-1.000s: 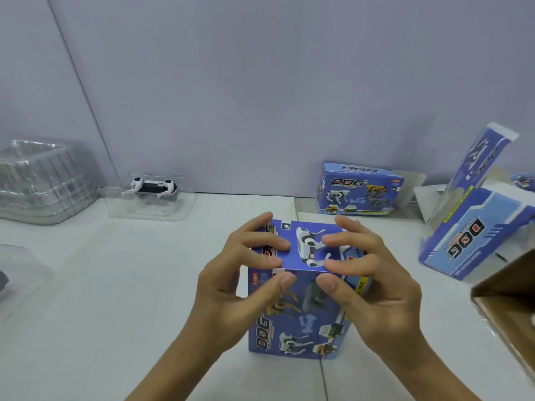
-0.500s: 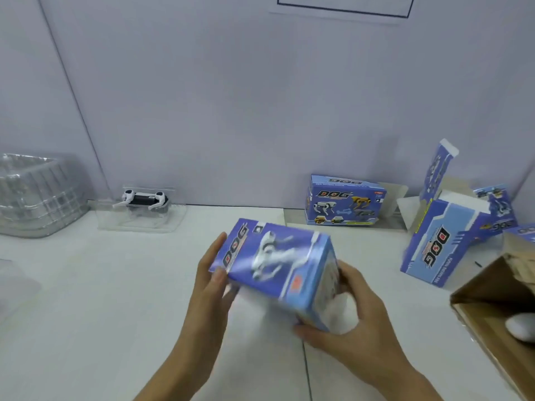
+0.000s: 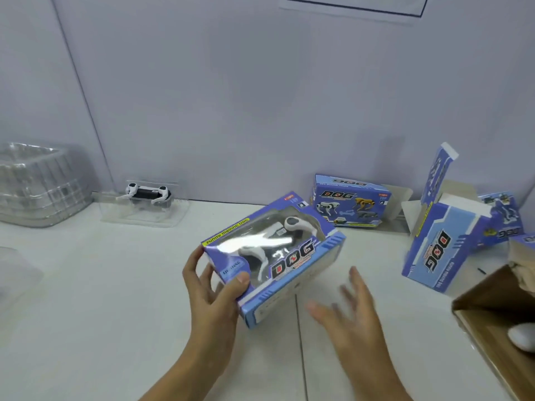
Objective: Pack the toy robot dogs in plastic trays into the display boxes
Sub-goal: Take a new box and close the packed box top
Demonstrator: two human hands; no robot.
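Observation:
A blue display box point(image 3: 292, 273) with a clear window hangs tilted above the white table, and a white robot dog shows through the window. My left hand point(image 3: 215, 287) grips the box at its left end, thumb on the front face. My right hand point(image 3: 351, 309) hovers just right of and below the box, fingers spread, holding nothing. At the back left, another white and black robot dog point(image 3: 147, 193) sits in a clear plastic tray point(image 3: 115, 215). An open blue box point(image 3: 440, 247) stands at the right with its lid flap up.
A shut blue display box point(image 3: 351, 201) stands against the back wall. A stack of clear trays point(image 3: 40, 183) is at the far left, with another clear tray point(image 3: 14, 270) at the left edge. A brown cardboard carton point(image 3: 498, 314) sits at the right edge, more blue boxes point(image 3: 503, 221) behind it.
The box went from standing on the table under both hands to lifted and turned window side up. My right hand has let go and moved away; my left hand keeps hold.

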